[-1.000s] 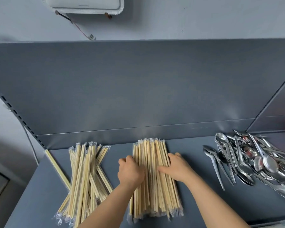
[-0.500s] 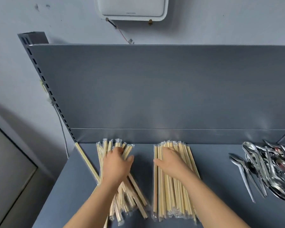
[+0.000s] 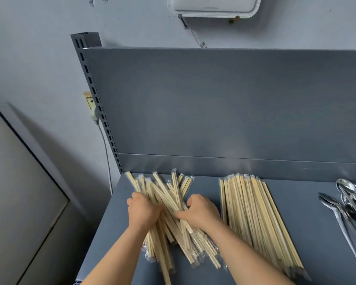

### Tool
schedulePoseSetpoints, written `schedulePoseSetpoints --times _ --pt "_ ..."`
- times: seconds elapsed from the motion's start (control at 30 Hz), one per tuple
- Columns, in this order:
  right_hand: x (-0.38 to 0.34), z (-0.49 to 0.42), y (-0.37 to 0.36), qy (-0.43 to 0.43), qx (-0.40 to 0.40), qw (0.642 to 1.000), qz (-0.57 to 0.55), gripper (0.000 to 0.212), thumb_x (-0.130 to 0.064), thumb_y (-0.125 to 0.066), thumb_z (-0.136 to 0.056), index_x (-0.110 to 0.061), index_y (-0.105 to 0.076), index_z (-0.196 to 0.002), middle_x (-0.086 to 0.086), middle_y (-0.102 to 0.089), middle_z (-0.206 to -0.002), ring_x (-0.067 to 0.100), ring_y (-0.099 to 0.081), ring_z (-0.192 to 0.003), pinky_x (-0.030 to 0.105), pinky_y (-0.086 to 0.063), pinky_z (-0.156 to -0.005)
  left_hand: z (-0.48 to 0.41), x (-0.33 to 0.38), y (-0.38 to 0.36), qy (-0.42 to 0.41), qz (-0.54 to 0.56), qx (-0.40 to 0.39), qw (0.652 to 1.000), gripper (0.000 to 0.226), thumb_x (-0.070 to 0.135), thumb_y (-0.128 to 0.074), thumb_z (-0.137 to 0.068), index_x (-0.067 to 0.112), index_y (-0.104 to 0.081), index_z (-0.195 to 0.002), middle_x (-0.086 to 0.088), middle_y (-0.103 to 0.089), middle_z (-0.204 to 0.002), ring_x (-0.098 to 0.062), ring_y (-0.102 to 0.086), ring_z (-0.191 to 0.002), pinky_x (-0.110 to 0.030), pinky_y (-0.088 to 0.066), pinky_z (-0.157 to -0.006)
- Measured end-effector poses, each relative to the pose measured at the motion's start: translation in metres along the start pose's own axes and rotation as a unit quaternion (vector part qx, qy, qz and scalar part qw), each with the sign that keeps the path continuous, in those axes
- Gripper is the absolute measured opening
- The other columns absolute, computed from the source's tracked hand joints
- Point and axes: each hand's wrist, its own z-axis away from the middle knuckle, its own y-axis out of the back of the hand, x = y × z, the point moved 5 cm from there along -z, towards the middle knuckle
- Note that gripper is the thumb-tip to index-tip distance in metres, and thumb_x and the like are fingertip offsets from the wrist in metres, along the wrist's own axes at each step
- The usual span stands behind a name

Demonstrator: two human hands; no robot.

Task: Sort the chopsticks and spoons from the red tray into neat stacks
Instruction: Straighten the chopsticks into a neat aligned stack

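A loose bundle of pale wooden chopsticks in clear plastic sleeves (image 3: 167, 192) lies at the left end of the grey metal shelf (image 3: 308, 204). The sticks cross one another at the middle and fan out at both ends. Their long axes run roughly from the shelf's back panel (image 3: 214, 110) toward the person, and many slant from far left to near right.

The left hand (image 3: 143, 212) grips this bundle from its left side with the fingers curled round the sticks. The right hand (image 3: 199, 210) grips it from the right, its thumb laid across the top.

Just to the right, apart from the bundle, a flat stack of sleeved wooden chopsticks (image 3: 253, 212) lies with its sticks parallel. Their far ends are near the back panel and their near ends lean slightly rightward. A heap of shiny metal spoons (image 3: 349, 202) sits at the right edge, bowls mostly toward the back.
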Motion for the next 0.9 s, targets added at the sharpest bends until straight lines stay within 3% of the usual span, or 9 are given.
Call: schedulePoseSetpoints --times 0.07,0.17,0.3,0.4,0.53,0.67,0.77,0.9 --pt "0.001 -0.002 -0.002 -0.003 -0.002 1.000 -0.004 0.046 -0.044 -0.071 -0.070 -0.021 -0.035 -0.052 -0.008 -0.032 -0.046 0.013 -0.031 -0.042 0.024 -0.022 -0.042 -0.003 -0.002 0.004 -0.020 -0.010 -0.014 1.000 0.040 0.016 -0.072 -0.077 0.005 -0.040 -0.098 -0.014 -0.054 -0.097 -0.027 -0.057 -0.077 -0.028 -0.040 -0.050" --pt "0.005 -0.005 -0.005 -0.012 -0.027 0.999 -0.022 0.041 -0.032 -0.068 -0.074 -0.021 -0.033 -0.053 -0.007 -0.029 -0.049 0.013 -0.027 -0.043 0.024 -0.023 -0.046 -0.006 -0.003 0.007 -0.052 -0.052 -0.008 0.997 0.027 0.007 -0.065 -0.078 0.008 -0.038 -0.078 -0.004 -0.045 -0.065 -0.015 -0.040 -0.051 -0.022 -0.028 -0.040" --pt "0.009 -0.004 -0.008 -0.011 -0.050 0.998 -0.038 0.033 -0.029 -0.062 -0.078 -0.019 -0.035 -0.061 -0.004 -0.033 -0.057 0.014 -0.032 -0.049 0.027 -0.027 -0.049 -0.007 -0.005 0.007 -0.069 -0.076 -0.001 0.995 0.023 0.013 -0.062 -0.083 0.012 -0.040 -0.074 -0.002 -0.047 -0.065 -0.014 -0.042 -0.052 -0.023 -0.030 -0.042" --pt "0.010 -0.001 -0.006 0.002 -0.069 0.995 -0.067 0.020 -0.029 -0.054 -0.084 -0.019 -0.047 -0.068 -0.003 -0.046 -0.061 0.014 -0.041 -0.051 0.027 -0.032 -0.049 -0.008 -0.004 0.008 -0.082 -0.062 -0.008 0.995 0.024 0.020 -0.056 -0.086 0.012 -0.041 -0.069 -0.002 -0.049 -0.062 -0.017 -0.044 -0.052 -0.024 -0.031 -0.046" --pt "0.008 0.004 0.001 0.043 -0.055 0.994 -0.084 0.019 -0.027 -0.045 -0.092 -0.025 -0.043 -0.074 -0.004 -0.048 -0.071 0.010 -0.042 -0.057 0.025 -0.034 -0.051 -0.001 0.005 0.012 -0.122 0.026 -0.028 0.992 0.016 0.019 -0.053 -0.090 0.012 -0.047 -0.077 -0.010 -0.062 -0.072 -0.024 -0.061 -0.060 -0.028 -0.044 -0.051" --pt "0.004 0.010 0.014 0.071 -0.050 0.975 -0.205 0.008 -0.024 -0.044 -0.097 -0.028 -0.050 -0.096 -0.004 -0.058 -0.072 0.008 -0.056 -0.058 0.023 -0.050 -0.054 0.011 0.028 0.020 -0.194 0.151 -0.062 0.967 0.020 0.023 -0.063 -0.090 0.008 -0.053 -0.082 -0.006 -0.058 -0.058 -0.014 -0.051 -0.040 -0.026 -0.045 -0.042" --pt "-0.003 0.016 0.022 0.095 -0.087 0.933 -0.336 0.009 -0.030 -0.049 -0.097 -0.027 -0.055 -0.103 -0.009 -0.047 -0.057 0.008 -0.041 -0.044 0.022 -0.039 -0.042 0.022 0.052 0.026 -0.218 0.287 -0.130 0.924 0.035 0.037 -0.078 -0.077 0.008 -0.060 -0.080 0.001 -0.050 -0.050 -0.012 -0.046 -0.041 -0.024 -0.044 -0.042" --pt "-0.012 0.026 0.027 0.112 -0.142 0.891 -0.417 0.017 -0.036 -0.054 -0.096 -0.019 -0.054 -0.094 -0.007 -0.040 -0.056 0.008 -0.030 -0.043 0.021 -0.027 -0.040 0.034 0.080 0.022 -0.223 0.353 -0.211 0.884 0.045 0.043 -0.086 -0.059 0.011 -0.057 -0.075 0.002 -0.050 -0.051 -0.011 -0.043 -0.043 -0.023 -0.042 -0.044"
